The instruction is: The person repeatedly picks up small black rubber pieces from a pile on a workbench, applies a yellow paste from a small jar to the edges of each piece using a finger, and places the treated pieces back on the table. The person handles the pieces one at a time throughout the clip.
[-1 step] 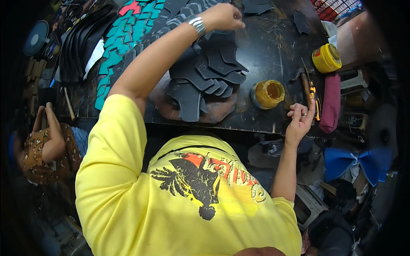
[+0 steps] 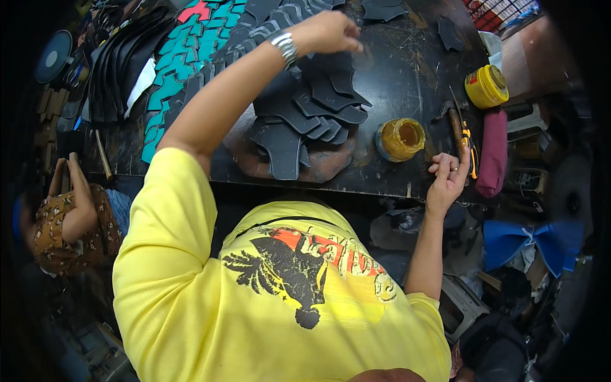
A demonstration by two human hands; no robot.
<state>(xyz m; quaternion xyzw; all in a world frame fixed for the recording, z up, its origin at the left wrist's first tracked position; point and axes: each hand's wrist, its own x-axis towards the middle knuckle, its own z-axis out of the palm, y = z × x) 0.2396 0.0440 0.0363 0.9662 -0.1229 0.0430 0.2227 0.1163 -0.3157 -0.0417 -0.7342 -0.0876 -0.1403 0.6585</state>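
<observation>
My left hand (image 2: pixel 330 33) hangs above the far side of a pile of flat black cut pieces (image 2: pixel 286 153), a metal watch on its wrist. Its fingers are loosely bent and apart, with nothing visible in them. The pile overlaps like a fan on a round brown board (image 2: pixel 326 170). To its right stands an uncovered jar (image 2: pixel 394 148), smeared and filled with amber-brown stuff like glue. At the table's front edge lies my right hand (image 2: pixel 448 181), one finger stretched out and the others curled. That finger reaches a tool with orange-and-black handles (image 2: pixel 472 162).
A wooden-handled hammer (image 2: pixel 456 127), a maroon bundle (image 2: pixel 492 153) and a yellow tub (image 2: pixel 486 87) lie to the right. Teal cut pieces (image 2: pixel 172 79) cover the table's left. Black sheets (image 2: pixel 121 70) lie farther left. Another person's arm (image 2: pixel 79 200) shows at far left.
My left hand has shifted slightly left, and its fingers have loosened from a tighter curl. My right hand stays in place.
</observation>
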